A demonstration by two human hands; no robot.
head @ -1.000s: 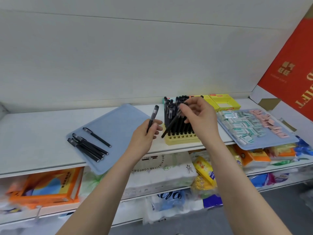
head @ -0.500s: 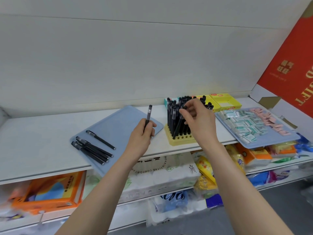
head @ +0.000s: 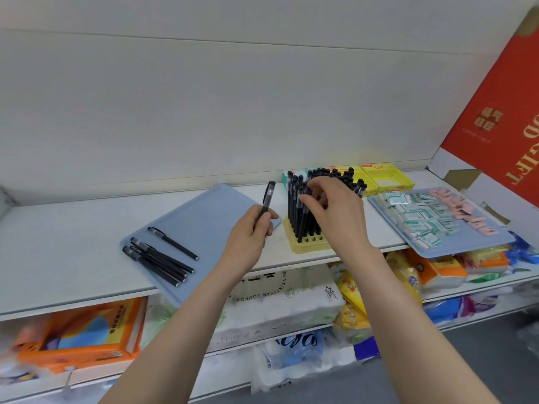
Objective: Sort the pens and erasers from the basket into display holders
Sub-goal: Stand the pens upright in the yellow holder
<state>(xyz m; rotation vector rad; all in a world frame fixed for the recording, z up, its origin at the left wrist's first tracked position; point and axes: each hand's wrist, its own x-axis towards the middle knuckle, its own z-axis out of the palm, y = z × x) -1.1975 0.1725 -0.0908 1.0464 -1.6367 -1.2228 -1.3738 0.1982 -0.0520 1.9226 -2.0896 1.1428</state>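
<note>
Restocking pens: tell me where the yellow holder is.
Head view, right of centre: the yellow holder stands between the pen tray and the eraser tray, under the right hand.

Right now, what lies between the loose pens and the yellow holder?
In the head view, bare blue tray and the left hand gripping one pen.

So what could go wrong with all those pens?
The yellow holder is packed, so the right hand, pinching a black pen there, might knock its neighbours askew. The left blue tray of loose pens overhangs the shelf; the left hand, gripping a spare pen, could bump it and spill them.
</note>
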